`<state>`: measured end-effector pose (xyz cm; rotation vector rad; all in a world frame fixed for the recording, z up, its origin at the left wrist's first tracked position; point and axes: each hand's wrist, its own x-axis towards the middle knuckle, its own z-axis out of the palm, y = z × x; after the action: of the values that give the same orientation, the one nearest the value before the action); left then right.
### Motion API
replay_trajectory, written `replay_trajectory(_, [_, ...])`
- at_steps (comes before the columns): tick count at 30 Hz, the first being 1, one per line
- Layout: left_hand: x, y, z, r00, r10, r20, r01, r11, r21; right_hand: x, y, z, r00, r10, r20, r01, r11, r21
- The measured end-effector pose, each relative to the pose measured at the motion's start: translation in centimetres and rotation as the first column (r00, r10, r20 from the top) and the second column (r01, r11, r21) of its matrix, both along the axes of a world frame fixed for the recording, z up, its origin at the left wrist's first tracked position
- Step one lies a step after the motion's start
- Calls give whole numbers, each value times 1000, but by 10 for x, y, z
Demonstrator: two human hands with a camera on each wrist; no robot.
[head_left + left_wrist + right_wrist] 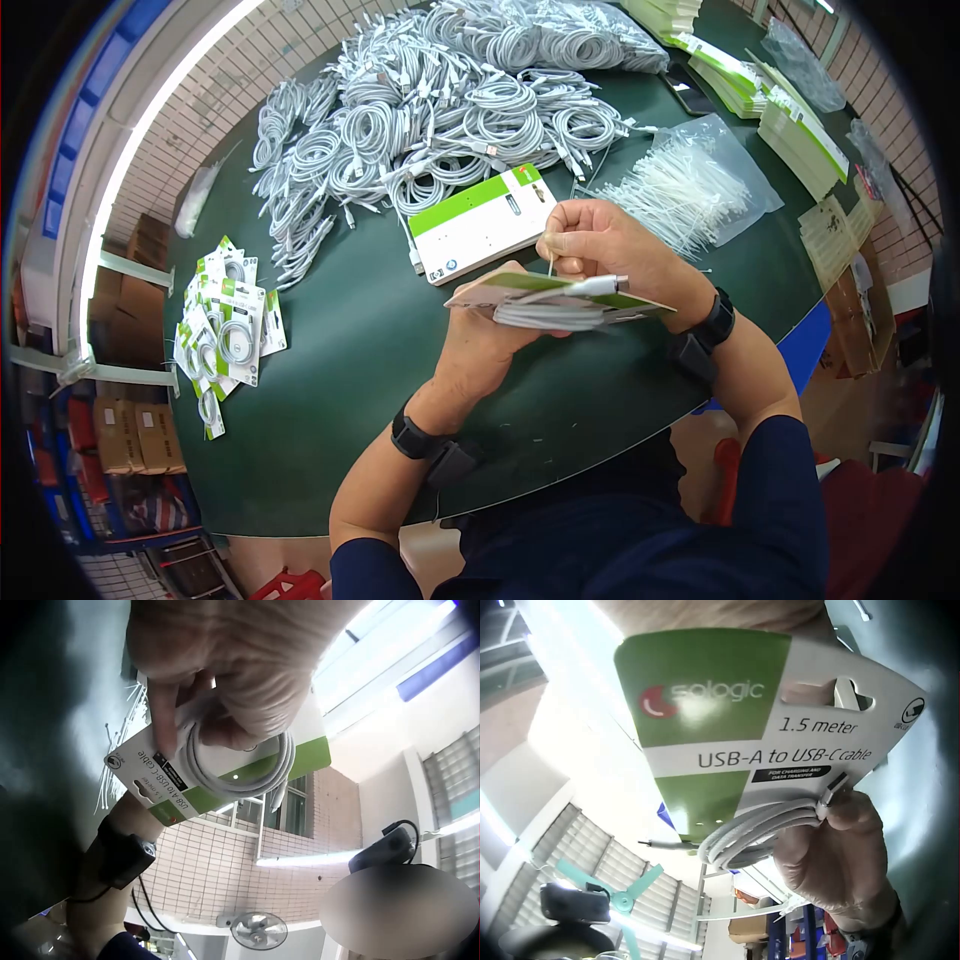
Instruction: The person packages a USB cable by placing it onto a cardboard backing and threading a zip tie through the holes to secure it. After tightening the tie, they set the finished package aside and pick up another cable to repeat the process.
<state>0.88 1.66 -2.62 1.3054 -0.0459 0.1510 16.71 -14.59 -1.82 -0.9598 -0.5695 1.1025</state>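
Card (pixel 500 283) with coiled cable (pixel 550 316) is gripped by left hand (pixel 482 352) above table (pixel 330 410), inward of near edge, long axis left-to-right; thin white tie (pixel 551 263) is pinched by right hand (pixel 612 248), just beyond card's far side.

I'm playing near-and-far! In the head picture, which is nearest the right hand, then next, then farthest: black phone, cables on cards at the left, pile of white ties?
1. White ties: just beyond the right hand, to its right.
2. Black phone: farther back, past the ties.
3. Cables on cards: over on the left.
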Motion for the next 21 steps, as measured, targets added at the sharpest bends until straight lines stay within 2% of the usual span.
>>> replay_trajectory(1, [2, 3, -1, 997, -13, 76, 7, 997, 82, -2, 0, 3, 997, 6, -79, -3, 999, 44])
replay_trajectory(2, [0, -7, -2, 999, 46, -19, -48, 993, -112, -3, -2, 8, 999, -18, -47, 19, 1000, 22])
replay_trajectory(3, [1, -10, -5, 999, 51, -12, -52, 966, -253, -4, -4, 13, 1000, -13, -4, 13, 999, 43])
replay_trajectory(5, [1, -7, -11, 999, 45, -1, -43, 936, -349, -6, -9, 21, 996, 4, 85, -10, 997, 74])
replay_trajectory(9, [9, 0, -18, 988, 123, 98, -108, 983, -147, -17, -16, 39, 906, -49, 420, 41, 999, 28])
replay_trajectory(11, [6, -4, -19, 984, 151, 98, -152, 988, 3, -17, -17, 43, 886, 7, 463, 19, 998, -53])
replay_trajectory(13, [5, -10, -20, 979, 195, 52, -192, 979, -61, -16, -15, 41, 864, 48, 501, 8, 994, -109])
replay_trajectory(15, [3, -9, -22, 979, 200, -43, -204, 964, -168, -11, -13, 31, 869, -22, 494, 65, 996, -68])
replay_trajectory(16, [3, -5, -23, 978, 201, -55, -205, 974, -92, -9, -11, 30, 876, -53, 480, 87, 995, -49])
replay_trajectory(19, [-2, -7, -10, 960, 245, -134, -267, 946, -185, -5, -11, 34, 868, -115, 483, 146, 989, -27])
replay_trajectory(21, [-3, -10, -5, 960, 212, -184, -254, 934, -249, -7, -13, 42, 873, -182, 453, 198, 980, 12])
